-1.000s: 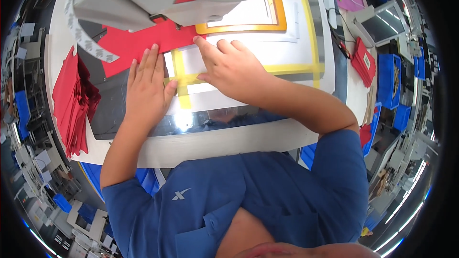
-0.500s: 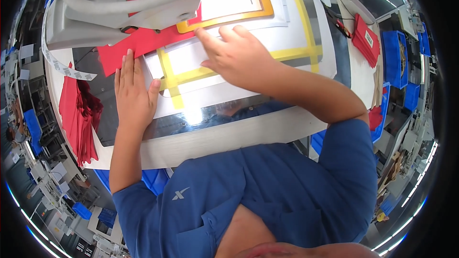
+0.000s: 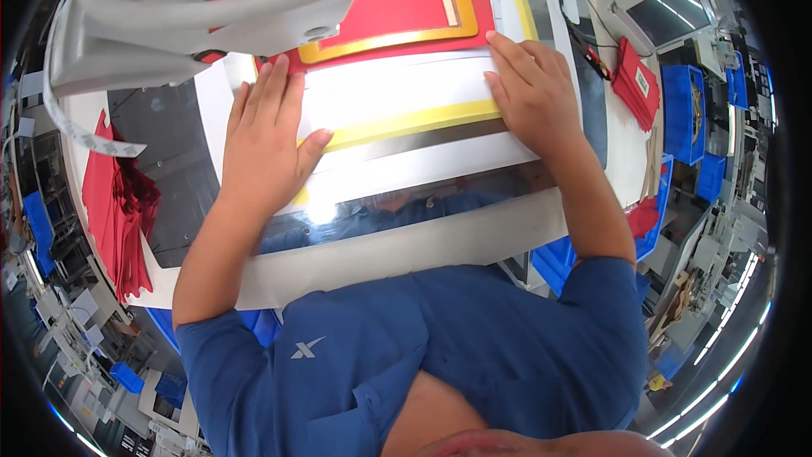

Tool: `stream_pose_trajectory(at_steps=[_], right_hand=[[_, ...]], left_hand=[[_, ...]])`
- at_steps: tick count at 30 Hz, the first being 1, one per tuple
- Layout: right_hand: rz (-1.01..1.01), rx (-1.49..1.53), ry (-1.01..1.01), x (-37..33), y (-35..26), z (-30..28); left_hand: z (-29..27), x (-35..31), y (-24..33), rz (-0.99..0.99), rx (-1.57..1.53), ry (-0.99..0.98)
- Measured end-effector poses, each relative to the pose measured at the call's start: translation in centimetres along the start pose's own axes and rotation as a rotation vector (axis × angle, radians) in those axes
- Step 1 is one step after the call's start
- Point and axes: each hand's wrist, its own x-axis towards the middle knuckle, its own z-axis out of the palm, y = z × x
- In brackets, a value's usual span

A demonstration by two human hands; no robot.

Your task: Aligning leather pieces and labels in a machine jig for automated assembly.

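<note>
A flat red fabric piece [image 3: 385, 8] lies beneath a yellow-orange frame [image 3: 463, 0] on a white taped template [image 3: 397, 89]. My left hand [image 3: 271, 140] lies flat on the template, fingers stretched, fingertips at the lower left edge of the red fabric. My right hand [image 3: 537, 93] rests at the fabric's right end, its index fingertip by the lower corner and its thumb apart; nothing is gripped between them. A pale grey machine head [image 3: 203, 21] hides the left part of the fabric and frame.
A stack of red fabric pieces [image 3: 118, 211] hangs over the table's left side; another red stack [image 3: 634, 85] lies at the right. Blue bins [image 3: 682, 114] stand beyond it, near a screen [image 3: 677, 8]. A white tape strip [image 3: 106, 145] dangles from the machine.
The red fabric has moved right and up, now filling the frame's opening. My right hand has moved right to its far end; my left hand has shifted right along its lower edge.
</note>
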Motion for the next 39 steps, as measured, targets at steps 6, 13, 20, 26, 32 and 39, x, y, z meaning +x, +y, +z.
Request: stream_pose_trajectory(at_steps=[6,13,20,26,32,39], right_hand=[[0.016,0.037,0.083,-0.2,0.7,0.6],[0.056,0.084,0.096,-0.2,0.9,0.0],[-0.038,0.316,0.004,0.5,0.0,0.3],[0.004,0.300,-0.028,0.0,0.2,0.1],[0.014,0.297,0.039,0.1,0.1,0.4],[-0.005,0.277,0.012,0.3,0.2,0.7]], left_hand=[[0.2,-0.8,0.0,0.049,-0.017,-0.027],[0.0,-0.5,1.0,0.051,-0.028,-0.071],[0.1,-1.1,1.5,0.109,-0.060,-0.060],[-0.4,-0.8,2.0,0.112,-0.044,-0.085],[-0.4,-1.2,1.6,0.103,-0.055,-0.021],[-0.5,-1.0,1.9,0.096,-0.035,-0.009]])
